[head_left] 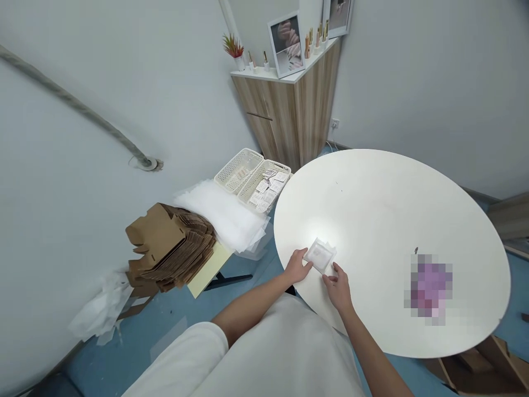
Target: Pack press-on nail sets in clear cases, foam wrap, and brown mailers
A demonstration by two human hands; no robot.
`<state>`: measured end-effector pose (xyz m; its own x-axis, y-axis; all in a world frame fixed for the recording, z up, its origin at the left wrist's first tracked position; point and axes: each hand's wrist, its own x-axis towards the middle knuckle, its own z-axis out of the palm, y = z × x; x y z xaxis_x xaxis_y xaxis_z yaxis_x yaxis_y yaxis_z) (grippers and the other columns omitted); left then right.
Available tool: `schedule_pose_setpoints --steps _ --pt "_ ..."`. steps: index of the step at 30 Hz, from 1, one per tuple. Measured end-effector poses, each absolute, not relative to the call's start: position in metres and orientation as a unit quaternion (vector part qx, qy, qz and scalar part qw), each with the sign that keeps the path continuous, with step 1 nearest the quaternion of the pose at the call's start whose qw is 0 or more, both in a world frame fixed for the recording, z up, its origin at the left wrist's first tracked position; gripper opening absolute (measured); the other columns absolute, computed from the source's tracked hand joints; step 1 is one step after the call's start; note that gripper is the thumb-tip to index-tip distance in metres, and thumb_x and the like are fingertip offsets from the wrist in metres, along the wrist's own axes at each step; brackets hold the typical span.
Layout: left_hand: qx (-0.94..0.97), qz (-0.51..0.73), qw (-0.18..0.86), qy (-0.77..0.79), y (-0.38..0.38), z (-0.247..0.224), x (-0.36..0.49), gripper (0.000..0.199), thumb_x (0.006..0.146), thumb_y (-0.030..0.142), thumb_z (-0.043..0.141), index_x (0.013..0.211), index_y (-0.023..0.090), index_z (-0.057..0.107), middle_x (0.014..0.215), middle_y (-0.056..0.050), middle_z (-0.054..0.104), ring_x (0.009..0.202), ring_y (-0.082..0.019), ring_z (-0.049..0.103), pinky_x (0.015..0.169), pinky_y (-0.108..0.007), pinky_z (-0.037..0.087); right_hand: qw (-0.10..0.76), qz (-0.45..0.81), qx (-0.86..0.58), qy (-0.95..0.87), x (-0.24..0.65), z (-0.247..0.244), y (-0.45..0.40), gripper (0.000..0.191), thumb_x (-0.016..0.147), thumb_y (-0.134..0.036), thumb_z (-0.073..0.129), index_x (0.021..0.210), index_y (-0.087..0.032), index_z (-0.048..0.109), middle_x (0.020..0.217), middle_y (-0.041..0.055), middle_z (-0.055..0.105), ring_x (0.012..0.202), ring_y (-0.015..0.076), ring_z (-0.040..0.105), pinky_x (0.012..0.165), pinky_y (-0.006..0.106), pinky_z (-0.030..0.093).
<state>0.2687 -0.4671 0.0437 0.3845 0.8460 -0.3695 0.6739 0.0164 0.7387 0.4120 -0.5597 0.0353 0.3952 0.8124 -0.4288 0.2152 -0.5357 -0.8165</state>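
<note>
A: Looking down in the head view, where do we have the packet (320, 255)?

B: Between our two hands, over the near left part of the white oval tabletop (384, 209). Our left hand (297, 267) is at its left corner, and our right hand (339, 288) is by its lower right side.

A: How do we stand with the grip?

B: On the left, we have thumb and fingers bent in around the corner, nearly closed, with the packet's edge between them. On the right, our grip is partly open, thumb and forefinger spread beside the lower corner; we cannot tell whether they touch it.

A: And how does it look to us?

B: Small, flat and squarish, whitish and partly see-through, with a fainter shape in the middle and a ragged-looking upper right edge. We see it turned at a slant. Any print on it is too small for us to read.

A: What else do we have around?

B: To our left, two white baskets (238, 172), the nearer one holding white cards (268, 188), then white sheets (225, 212) and a stack of brown cardboard (165, 237). On our right, a blurred purple patch (432, 284) shows on the tabletop.
</note>
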Motion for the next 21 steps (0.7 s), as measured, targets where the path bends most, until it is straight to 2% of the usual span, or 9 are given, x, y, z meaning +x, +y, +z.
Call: schedule_pose_setpoints --steps 3,7,11,16,21 --pt "0.681 0.098 0.472 0.551 -0.467 0.047 0.269 0.054 0.077 0.034 0.049 0.127 0.021 0.036 0.12 -0.01 0.046 0.103 -0.02 0.049 0.09 -0.036 0.04 0.357 0.472 -0.743 -0.311 0.417 0.039 -0.555 0.063 0.071 -0.045 0.051 0.128 -0.023 0.033 0.123 0.011 0.044 0.09 0.0207 0.058 0.076 0.034 0.049" --pt "0.683 0.103 0.492 0.531 -0.462 0.045 0.272 0.051 0.077 0.036 0.05 0.125 0.02 0.04 0.118 -0.01 0.048 0.106 -0.022 0.047 0.092 -0.037 0.038 0.356 0.526 -0.716 -0.288 0.419 0.042 -0.542 0.056 0.072 -0.042 0.051 0.124 -0.023 0.04 0.109 0.0081 0.057 0.09 0.0208 0.06 0.075 0.035 0.049" --pt "0.678 0.117 0.501 0.524 -0.452 0.039 0.272 0.05 0.078 0.037 0.049 0.125 0.021 0.04 0.12 -0.01 0.046 0.11 -0.022 0.045 0.091 -0.037 0.039 0.339 0.537 -0.724 -0.27 0.419 0.045 -0.523 0.058 0.071 -0.041 0.052 0.124 -0.022 0.04 0.104 0.0081 0.061 0.089 0.0209 0.061 0.071 0.033 0.05" --pt "0.669 0.146 0.502 0.529 -0.421 0.037 0.257 0.052 0.08 0.038 0.047 0.127 0.021 0.034 0.123 -0.01 0.043 0.113 -0.022 0.042 0.093 -0.037 0.038 0.343 0.523 -0.731 -0.272 0.404 0.051 -0.481 0.057 0.069 -0.041 0.054 0.123 -0.025 0.042 0.117 0.0074 0.055 0.096 0.0219 0.058 0.074 0.034 0.05" --pt "0.689 0.179 0.464 0.528 -0.365 0.04 0.234 0.048 0.079 0.03 0.048 0.124 0.021 0.033 0.127 -0.012 0.034 0.119 -0.024 0.036 0.094 -0.04 0.037 0.365 0.515 -0.72 -0.288 0.373 0.054 -0.419 0.059 0.071 -0.042 0.052 0.126 -0.025 0.038 0.129 0.0073 0.044 0.104 0.0222 0.054 0.079 0.034 0.049"
